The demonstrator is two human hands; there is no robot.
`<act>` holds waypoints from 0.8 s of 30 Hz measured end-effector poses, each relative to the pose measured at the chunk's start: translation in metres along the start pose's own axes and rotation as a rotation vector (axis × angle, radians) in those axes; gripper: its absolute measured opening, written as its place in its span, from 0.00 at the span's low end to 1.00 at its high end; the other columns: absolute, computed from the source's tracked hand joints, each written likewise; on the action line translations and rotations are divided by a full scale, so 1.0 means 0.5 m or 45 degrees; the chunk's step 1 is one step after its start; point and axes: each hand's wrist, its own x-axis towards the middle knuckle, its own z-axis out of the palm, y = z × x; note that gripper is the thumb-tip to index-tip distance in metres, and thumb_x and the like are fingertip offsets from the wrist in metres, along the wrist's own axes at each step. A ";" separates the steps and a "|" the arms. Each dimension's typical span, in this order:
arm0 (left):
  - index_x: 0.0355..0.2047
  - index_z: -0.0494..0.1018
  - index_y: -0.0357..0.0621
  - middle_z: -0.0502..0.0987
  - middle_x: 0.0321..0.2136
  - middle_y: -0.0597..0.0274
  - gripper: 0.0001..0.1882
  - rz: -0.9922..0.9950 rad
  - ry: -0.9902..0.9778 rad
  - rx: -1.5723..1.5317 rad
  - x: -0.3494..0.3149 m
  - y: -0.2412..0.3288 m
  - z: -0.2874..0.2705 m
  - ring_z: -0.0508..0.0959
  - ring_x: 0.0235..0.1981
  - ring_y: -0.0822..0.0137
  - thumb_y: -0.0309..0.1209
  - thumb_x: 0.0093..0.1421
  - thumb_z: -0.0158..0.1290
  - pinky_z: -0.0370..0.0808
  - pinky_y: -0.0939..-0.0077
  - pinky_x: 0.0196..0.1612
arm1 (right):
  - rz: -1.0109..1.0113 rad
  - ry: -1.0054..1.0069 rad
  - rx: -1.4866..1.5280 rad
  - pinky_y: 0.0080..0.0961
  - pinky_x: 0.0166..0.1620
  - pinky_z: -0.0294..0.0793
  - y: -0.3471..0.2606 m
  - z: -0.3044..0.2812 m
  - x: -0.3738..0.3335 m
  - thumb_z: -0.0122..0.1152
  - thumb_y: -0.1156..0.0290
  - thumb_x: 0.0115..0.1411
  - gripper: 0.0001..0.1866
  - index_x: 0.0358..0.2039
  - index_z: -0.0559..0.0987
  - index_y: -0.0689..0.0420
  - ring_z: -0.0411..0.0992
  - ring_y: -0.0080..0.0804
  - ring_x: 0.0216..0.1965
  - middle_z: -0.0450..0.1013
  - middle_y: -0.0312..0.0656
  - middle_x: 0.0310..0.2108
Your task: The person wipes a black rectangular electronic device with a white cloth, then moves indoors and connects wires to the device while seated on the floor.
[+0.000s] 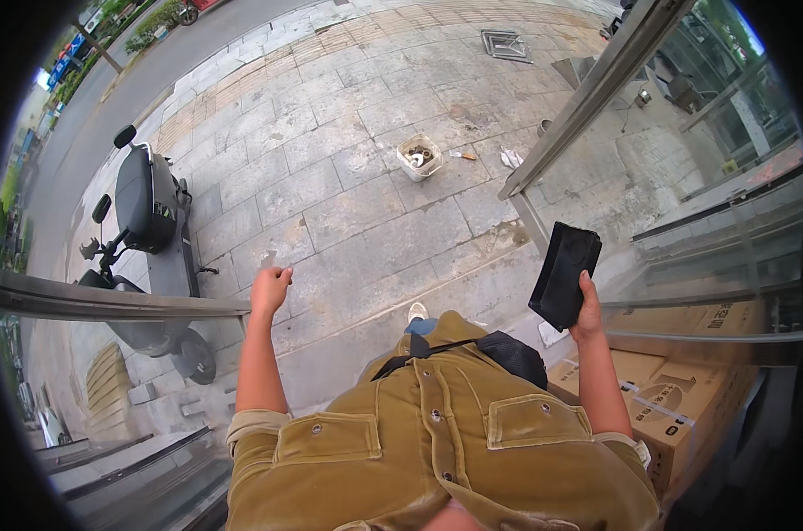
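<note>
My right hand point(586, 311) holds a black wallet-like pouch point(563, 273) upright by its lower edge, close to the glass door point(685, 168) on my right. My left hand point(270, 288) is raised in front of me with the fingers curled, next to the end of the metal rail point(109, 301) of the glass panel on my left; whether it grips anything is unclear. I wear an olive velvet shirt point(428, 442) and a black strap crosses my chest. One shoe tip point(416, 311) shows below on the stone paving.
A dark scooter point(145, 212) is parked at the left on the paving. A small white bucket point(419, 157) with scraps stands ahead, with litter beside it. Cardboard boxes point(676, 398) sit behind the glass at lower right. A road runs at the top left.
</note>
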 end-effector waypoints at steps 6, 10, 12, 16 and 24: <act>0.20 0.79 0.43 0.77 0.22 0.48 0.16 -0.571 -0.301 0.050 0.006 -0.456 0.318 0.78 0.28 0.54 0.43 0.52 0.51 0.72 0.64 0.36 | 0.093 0.051 -0.076 0.25 0.44 0.74 0.066 0.114 0.377 0.51 0.48 0.59 0.27 0.48 0.71 0.60 0.73 0.27 0.39 0.73 0.39 0.41; 0.21 0.80 0.43 0.78 0.24 0.49 0.15 -0.916 -0.698 0.008 -0.027 -0.545 0.349 0.78 0.29 0.56 0.40 0.49 0.51 0.72 0.65 0.36 | -0.003 0.079 -0.093 0.24 0.44 0.72 0.051 0.150 0.545 0.51 0.52 0.60 0.26 0.48 0.69 0.62 0.72 0.26 0.39 0.72 0.40 0.40; 0.21 0.80 0.43 0.79 0.25 0.49 0.15 -0.883 -0.719 0.012 0.063 -0.557 0.346 0.78 0.30 0.57 0.40 0.49 0.51 0.72 0.65 0.36 | -0.018 0.058 -0.078 0.24 0.45 0.71 0.073 0.172 0.658 0.51 0.52 0.60 0.26 0.49 0.69 0.62 0.72 0.26 0.40 0.72 0.40 0.40; 0.22 0.80 0.41 0.79 0.26 0.49 0.15 -0.481 -0.470 0.135 0.535 -0.517 0.340 0.79 0.31 0.58 0.40 0.48 0.52 0.72 0.66 0.36 | -0.107 0.127 0.033 0.24 0.47 0.70 0.150 0.181 0.908 0.51 0.52 0.60 0.27 0.49 0.69 0.61 0.71 0.27 0.42 0.71 0.40 0.42; 0.35 0.78 0.43 0.79 0.30 0.52 0.18 0.042 -0.128 0.136 1.367 0.282 0.266 0.78 0.35 0.56 0.45 0.54 0.52 0.72 0.66 0.38 | -0.077 0.435 0.255 0.26 0.45 0.73 0.172 0.178 1.224 0.49 0.49 0.60 0.28 0.49 0.68 0.62 0.72 0.30 0.42 0.72 0.41 0.42</act>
